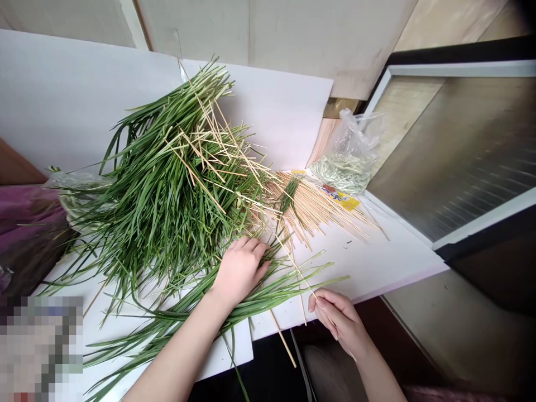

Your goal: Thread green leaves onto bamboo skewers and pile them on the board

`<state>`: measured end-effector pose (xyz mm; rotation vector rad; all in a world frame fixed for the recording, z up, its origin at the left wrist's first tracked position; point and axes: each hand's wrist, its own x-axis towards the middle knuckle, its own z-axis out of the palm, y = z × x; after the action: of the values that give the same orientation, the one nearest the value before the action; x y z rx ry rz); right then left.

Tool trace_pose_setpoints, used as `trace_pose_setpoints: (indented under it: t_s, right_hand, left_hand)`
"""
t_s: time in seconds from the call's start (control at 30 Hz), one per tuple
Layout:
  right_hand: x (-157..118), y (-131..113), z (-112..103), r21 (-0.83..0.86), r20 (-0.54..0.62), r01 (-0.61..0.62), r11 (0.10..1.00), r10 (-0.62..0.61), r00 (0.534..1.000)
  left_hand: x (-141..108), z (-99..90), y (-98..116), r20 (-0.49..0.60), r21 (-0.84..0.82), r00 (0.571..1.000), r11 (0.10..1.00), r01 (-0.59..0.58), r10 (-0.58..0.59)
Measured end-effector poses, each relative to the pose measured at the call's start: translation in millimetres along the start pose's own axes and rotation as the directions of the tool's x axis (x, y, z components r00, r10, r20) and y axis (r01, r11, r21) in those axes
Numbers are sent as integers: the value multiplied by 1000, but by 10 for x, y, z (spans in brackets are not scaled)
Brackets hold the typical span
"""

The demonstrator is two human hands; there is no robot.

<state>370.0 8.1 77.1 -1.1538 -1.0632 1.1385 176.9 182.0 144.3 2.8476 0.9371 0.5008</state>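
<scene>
My right hand [340, 319] pinches a thin wooden skewer [299, 273] between thumb and fingers, its far end pointing up and left toward the heap. My left hand [242, 264] is closed over a loose bundle of garlic chives [276, 296] lying across the front of the table; its fingertips are partly hidden among the leaves. Behind it rises a big pile of garlic chives [167, 190], with several skewers strewn on top. To the right of the pile, many wooden skewers [318, 204] lie fanned out, with a small chive bunch [288, 195] across them.
A clear plastic bag [347, 159] with pale green strips stands at the back right, by a framed glass panel [460, 145]. Another plastic bag [84, 195] and purple cloth [29, 218] are at the left. One skewer [283, 339] juts over the white table's [402, 262] front edge.
</scene>
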Motion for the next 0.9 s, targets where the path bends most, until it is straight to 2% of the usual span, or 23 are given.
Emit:
trace_pose_setpoints:
  t_s: [0.1,0.2,0.37,0.63,0.8,0.83,0.9]
  right_hand:
    - [-2,-2,1,1,5,1,1000,-1,1000]
    - [-1,-4,0,-10,7,5,1000,-5,1000]
    - [1,-1,1,4,9,1,1000,-1,1000]
    - [2,4,0,-5,2,-16,1000,16,1000]
    - [3,-13,7,-27,-5,-32,999,32,999]
    - [2,-13,6,-32,-6,-36,999,35,999]
    - [1,-7,2,-33,-2,-35,999,35,999]
  left_hand:
    - [-5,54,18,27,105,999,994,-22,19]
    - [-13,76,31,39,86,999,996,-33,30]
    - [-17,74,11,3,-93,999,995,37,-37]
    - [12,-3,-22,-74,-360,985,925,120,-157]
    - [14,-25,-19,17,-579,975,792,190,-222]
    - [11,-16,-21,6,-585,976,791,180,-218]
    - [6,11,-22,-47,-486,983,864,131,-175]
